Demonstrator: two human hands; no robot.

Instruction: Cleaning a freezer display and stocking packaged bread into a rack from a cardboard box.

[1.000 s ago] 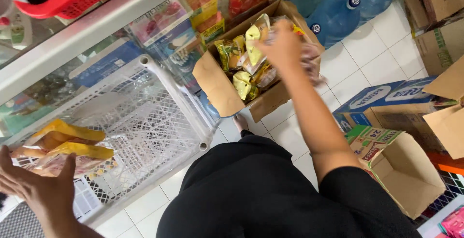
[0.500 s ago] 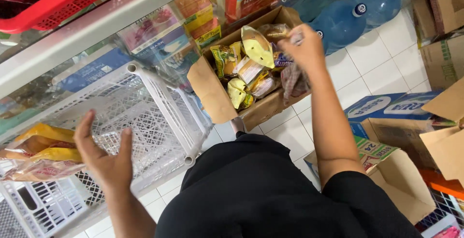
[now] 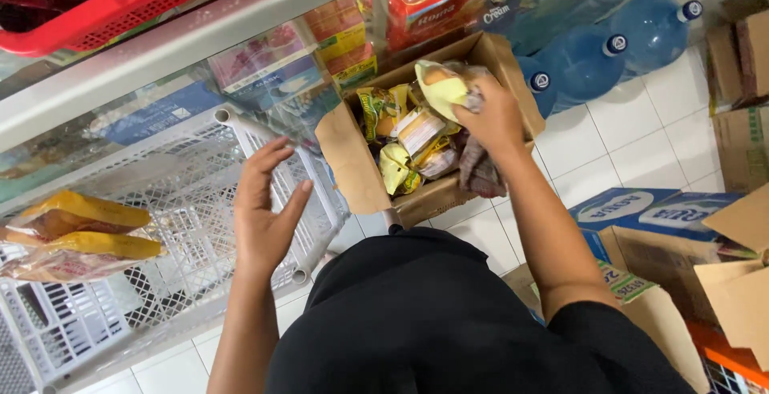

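Grabbing a yellow snack packet [image 3: 442, 90] out of the cardboard box [image 3: 352, 171], right hand [image 3: 490, 118] pinches its top edge; looks light, crinkly, probably slippery. Left hand [image 3: 268, 214] open, empty, over the white basket [image 3: 128, 298].

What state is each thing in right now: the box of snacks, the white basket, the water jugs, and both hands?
Brown cardboard box: flaps open, packets piled inside.
Yellow snack packet: gripped by the right hand above the box.
Left hand: open, fingers spread, holding nothing, over the white plastic lattice basket.
White plastic lattice basket: holds two yellow-topped clear packets at its left side.
Blue water jugs: capped, lying on the tiled floor.
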